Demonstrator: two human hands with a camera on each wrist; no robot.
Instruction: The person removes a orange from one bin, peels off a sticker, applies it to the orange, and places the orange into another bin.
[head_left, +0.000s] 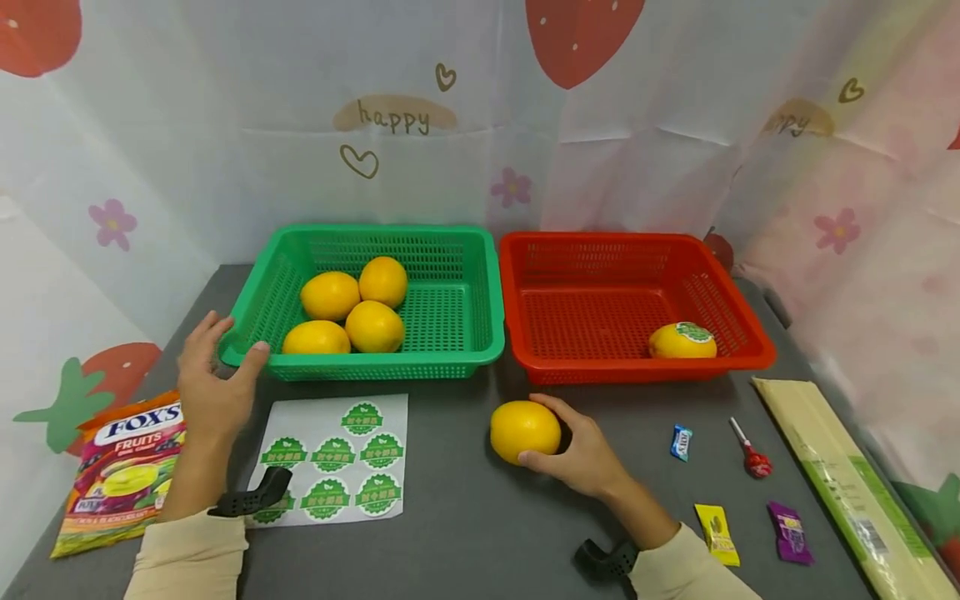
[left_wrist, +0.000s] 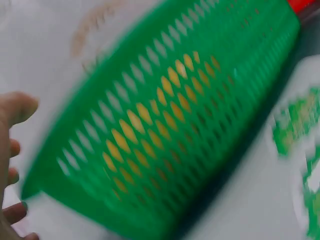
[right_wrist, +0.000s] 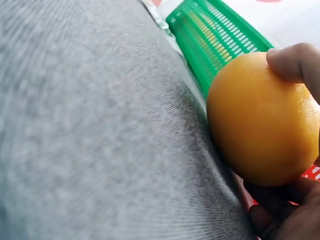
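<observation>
Green basket [head_left: 420,367] holding four lemons [head_left: 375,326]; red basket [head_left: 592,308] holding stickered lemon [head_left: 667,343]. Right hand [head_left: 588,458] grasping loose lemon [head_left: 525,432] in front of red basket. Left hand [head_left: 217,392] spreading relaxed fingers beside green basket.

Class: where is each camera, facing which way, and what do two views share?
Head: worn there, facing forward and down at the table; left hand, right hand, sleeves show.
Left wrist: worn there, facing the green basket; left hand at edge.
Right wrist: worn there, facing the yellow fruit; right hand gripping it.
Wrist views share the green basket.
</observation>
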